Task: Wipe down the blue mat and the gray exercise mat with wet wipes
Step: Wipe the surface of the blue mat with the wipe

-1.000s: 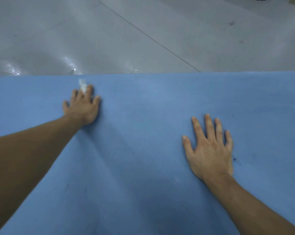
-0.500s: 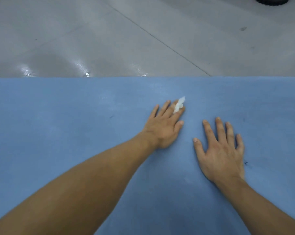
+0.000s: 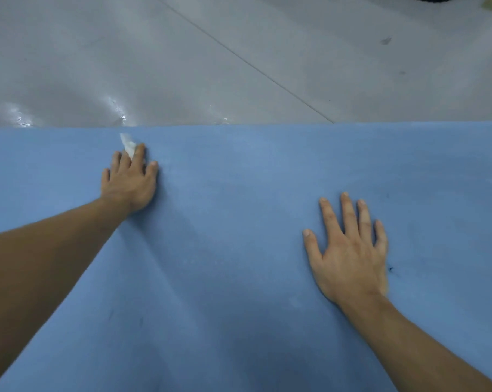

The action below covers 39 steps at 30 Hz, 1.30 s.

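Nearest us, the right hand (image 3: 349, 256) lies flat on the blue mat (image 3: 239, 292), fingers spread and straight, holding nothing, just bracing. Further out, the left hand (image 3: 130, 182) is the working grip: fingers almost straight, pressing a wet wipe (image 3: 128, 145) down onto the foam, a white tuft poking up between the fingers. The mat's far edge sits just beyond that grip's fingertips, so there's little room left to push forward. The mat's long axis runs side to side, and the big open stretch lies to the right of the grip, toward the bracing hand. My call: the next stroke wants to go sideways along that edge. Beyond the edge is glossy gray floor (image 3: 182, 66). The gray exercise mat isn't in view.
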Tool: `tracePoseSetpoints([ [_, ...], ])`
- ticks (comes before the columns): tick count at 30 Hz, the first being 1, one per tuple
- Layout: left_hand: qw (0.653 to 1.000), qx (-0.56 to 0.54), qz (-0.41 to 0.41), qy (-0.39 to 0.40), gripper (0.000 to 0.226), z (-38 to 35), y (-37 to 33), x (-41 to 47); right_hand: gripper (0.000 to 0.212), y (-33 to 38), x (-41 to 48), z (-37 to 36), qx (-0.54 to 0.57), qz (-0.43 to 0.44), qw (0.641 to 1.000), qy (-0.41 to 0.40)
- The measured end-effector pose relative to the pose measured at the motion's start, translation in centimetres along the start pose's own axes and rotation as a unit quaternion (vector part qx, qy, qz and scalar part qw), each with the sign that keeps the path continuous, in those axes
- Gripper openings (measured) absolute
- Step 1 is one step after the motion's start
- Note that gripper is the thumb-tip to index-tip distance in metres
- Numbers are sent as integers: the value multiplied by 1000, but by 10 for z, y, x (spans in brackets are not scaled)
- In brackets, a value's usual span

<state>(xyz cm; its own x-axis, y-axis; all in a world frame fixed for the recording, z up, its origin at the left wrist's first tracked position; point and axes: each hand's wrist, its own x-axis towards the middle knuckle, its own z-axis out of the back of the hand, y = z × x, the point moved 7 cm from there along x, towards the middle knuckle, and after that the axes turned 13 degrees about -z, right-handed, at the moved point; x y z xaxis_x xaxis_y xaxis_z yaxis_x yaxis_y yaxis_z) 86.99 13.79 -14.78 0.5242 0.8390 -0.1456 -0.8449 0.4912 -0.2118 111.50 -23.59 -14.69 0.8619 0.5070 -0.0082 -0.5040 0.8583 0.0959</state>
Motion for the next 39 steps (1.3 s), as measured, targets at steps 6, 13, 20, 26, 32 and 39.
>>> tracePoseSetpoints([
  [6, 978, 17, -204, 44, 73, -30, -103, -49, 74, 2, 0, -2, 0, -4, 1000, 13],
  [13, 933, 30, -342, 108, 78, -67, -208, -138, 75, 3, -1, 1, -5, -5, 999, 39],
  [20, 992, 17, -110, 61, 58, -20, -63, -120, 74, 0, 8, -4, -16, 1, 991, 129],
  [26, 998, -2, 70, 8, 60, -2, 48, -149, 81, -9, -13, -3, -11, 36, 992, 118],
  [32, 998, 1, -68, 17, 74, -32, -50, -173, 92, -14, -35, -4, 36, 64, 995, 73],
  [39, 935, -11, -345, 85, 76, -87, -229, -250, 83, -41, -68, -1, 47, 125, 988, 83],
])
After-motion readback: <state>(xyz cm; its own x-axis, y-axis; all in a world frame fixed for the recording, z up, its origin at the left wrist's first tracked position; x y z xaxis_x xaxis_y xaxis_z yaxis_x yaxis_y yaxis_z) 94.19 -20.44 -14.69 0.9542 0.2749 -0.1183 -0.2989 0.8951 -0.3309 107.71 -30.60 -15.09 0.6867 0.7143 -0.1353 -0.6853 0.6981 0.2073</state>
